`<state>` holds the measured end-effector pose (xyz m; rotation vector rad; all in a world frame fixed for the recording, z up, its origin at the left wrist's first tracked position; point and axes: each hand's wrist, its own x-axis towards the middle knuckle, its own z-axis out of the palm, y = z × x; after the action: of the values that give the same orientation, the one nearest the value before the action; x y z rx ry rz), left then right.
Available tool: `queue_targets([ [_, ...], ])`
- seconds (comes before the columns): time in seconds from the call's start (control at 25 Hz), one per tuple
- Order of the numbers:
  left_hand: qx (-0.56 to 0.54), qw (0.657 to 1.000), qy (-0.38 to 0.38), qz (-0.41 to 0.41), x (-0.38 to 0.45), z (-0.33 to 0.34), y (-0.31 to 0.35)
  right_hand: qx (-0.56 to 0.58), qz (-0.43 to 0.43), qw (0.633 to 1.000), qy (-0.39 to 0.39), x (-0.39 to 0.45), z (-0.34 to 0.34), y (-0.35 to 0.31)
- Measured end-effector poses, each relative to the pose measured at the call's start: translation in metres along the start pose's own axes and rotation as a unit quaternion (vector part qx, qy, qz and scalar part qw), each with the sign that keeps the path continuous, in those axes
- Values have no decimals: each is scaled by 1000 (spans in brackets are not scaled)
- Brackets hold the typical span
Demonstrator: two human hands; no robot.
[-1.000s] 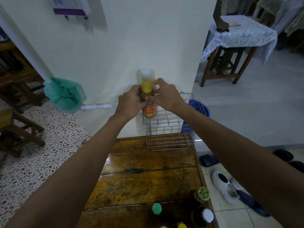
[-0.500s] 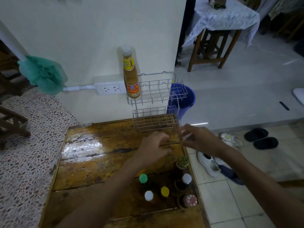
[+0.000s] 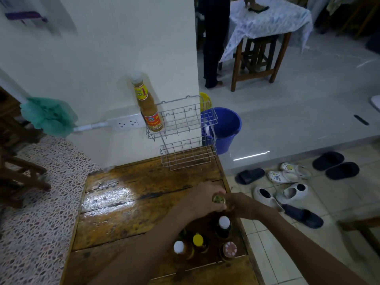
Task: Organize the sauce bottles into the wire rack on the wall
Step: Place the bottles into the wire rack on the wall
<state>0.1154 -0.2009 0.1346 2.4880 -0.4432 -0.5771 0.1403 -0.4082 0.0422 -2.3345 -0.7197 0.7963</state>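
On the wooden table (image 3: 127, 202), both hands' grips close around a gold-capped bottle (image 3: 219, 199).

Dim indoor scene with a cool cast. A bright glare patch shines on the wet wooden table (image 3: 107, 194). The wall (image 3: 115, 48) is evenly lit. Edges bend from the wide lens; corners are dark and soft.

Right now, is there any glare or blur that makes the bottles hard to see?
Head view: a bright glare patch sits on the wet wooden table; the hands around the gold-capped bottle are dim and slightly blurred; the orange sauce bottle in the wire rack is clear.
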Motion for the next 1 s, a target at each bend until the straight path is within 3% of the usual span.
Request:
queue_targets([
  [0.24, 42, 999, 11, 18, 6, -15, 9, 16, -20, 999, -21, 10, -9, -1],
  [0.36, 55, 996, 54, 35, 5, -55, 20, 33, -45, 998, -17, 13, -51, -32],
  [0.56, 62, 971, 203, 106, -1, -169, 56, 39, -119, 991, 43, 17, -160, -111],
  [0.72, 67, 946, 280, 146, -12, -262, 75, 5, -155, 984, 88, 25, -239, -178],
  [1.0, 96, 922, 344, 150, -20, -376, 78, 75, -159, 959, 223, 61, -280, -227],
])
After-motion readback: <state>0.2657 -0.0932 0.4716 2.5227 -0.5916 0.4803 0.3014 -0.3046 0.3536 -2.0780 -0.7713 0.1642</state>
